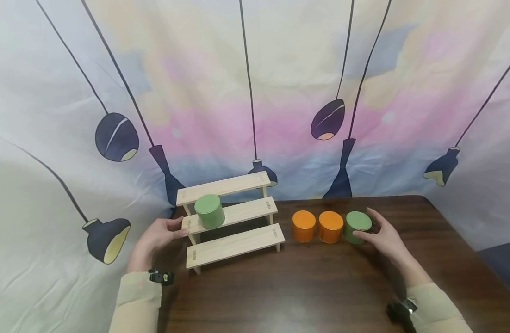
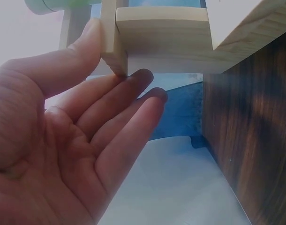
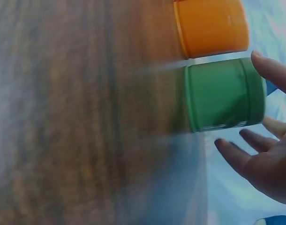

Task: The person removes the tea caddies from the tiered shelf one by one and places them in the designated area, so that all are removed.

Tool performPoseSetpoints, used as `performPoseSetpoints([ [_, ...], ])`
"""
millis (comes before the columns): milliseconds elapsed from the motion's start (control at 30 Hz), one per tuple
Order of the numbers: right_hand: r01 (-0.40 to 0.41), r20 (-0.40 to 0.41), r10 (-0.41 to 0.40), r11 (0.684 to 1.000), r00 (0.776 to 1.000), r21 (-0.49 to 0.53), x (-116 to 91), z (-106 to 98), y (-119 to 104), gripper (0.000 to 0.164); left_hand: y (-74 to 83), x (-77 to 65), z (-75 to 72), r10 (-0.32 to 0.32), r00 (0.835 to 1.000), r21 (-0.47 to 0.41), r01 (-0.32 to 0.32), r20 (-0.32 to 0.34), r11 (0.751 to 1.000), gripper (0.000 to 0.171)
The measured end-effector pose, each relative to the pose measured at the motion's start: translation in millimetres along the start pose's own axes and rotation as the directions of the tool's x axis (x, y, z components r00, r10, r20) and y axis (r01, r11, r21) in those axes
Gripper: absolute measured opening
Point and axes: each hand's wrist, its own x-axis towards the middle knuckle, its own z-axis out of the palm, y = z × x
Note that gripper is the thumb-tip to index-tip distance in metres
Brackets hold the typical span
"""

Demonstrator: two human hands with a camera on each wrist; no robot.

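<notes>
A three-step wooden stand point(image 1: 234, 243) stands left of centre in the head view. My left hand point(image 1: 159, 237) pinches the left end of its middle step; in the left wrist view the thumb point(image 2: 89, 44) and fingers lie on either side of the wood. On that step sits a green tin point(image 1: 210, 212). At the right, my right hand point(image 1: 386, 237) is around a second green tin point(image 1: 357, 226). In the right wrist view its thumb and fingers are spread near the lid, several fingertips apart from the tin.
Two orange tins, one at the left point(image 1: 303, 226) and one beside it point(image 1: 331, 227), stand in a row with the right green tin. The dark wooden table point(image 1: 305, 291) ends at a hanging cloth point(image 1: 288, 92) printed with lamps.
</notes>
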Motion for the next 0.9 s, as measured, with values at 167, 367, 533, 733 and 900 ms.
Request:
performPoseSetpoints([
  [167, 0.037, -0.169, -0.041, 0.999, 0.985, -0.024, -4, 0, -26, 0.096, 0.3, -2.0, -0.1, -0.009, 1.0, 0.006, 0.009, -0.006, 1.0, 0.07],
  [367, 0.225, -0.36, -0.2, 0.974, 0.911, 0.029, 10, 29, -76, 0.072, -0.3, -0.8, 1.5, -0.017, 1.0, 0.008, 0.017, -0.018, 1.0, 0.068],
  [533, 0.376, -0.364, -0.315, 0.92, 0.877, 0.111, 26, 71, -112, 0.058, 1.6, -0.3, -0.4, -0.009, 1.0, 0.016, 0.01, -0.027, 1.0, 0.067],
  [733, 0.431, -0.278, -0.372, 0.881, 0.886, 0.197, 40, 130, -139, 0.049, 4.0, -2.8, -2.3, -0.022, 1.0, 0.032, 0.023, -0.021, 0.999, 0.068],
  [900, 0.413, -0.17, -0.378, 0.857, 0.91, 0.309, 46, 165, -155, 0.049, 4.3, -2.3, -1.2, -0.034, 0.999, 0.019, 0.034, -0.019, 0.999, 0.069],
])
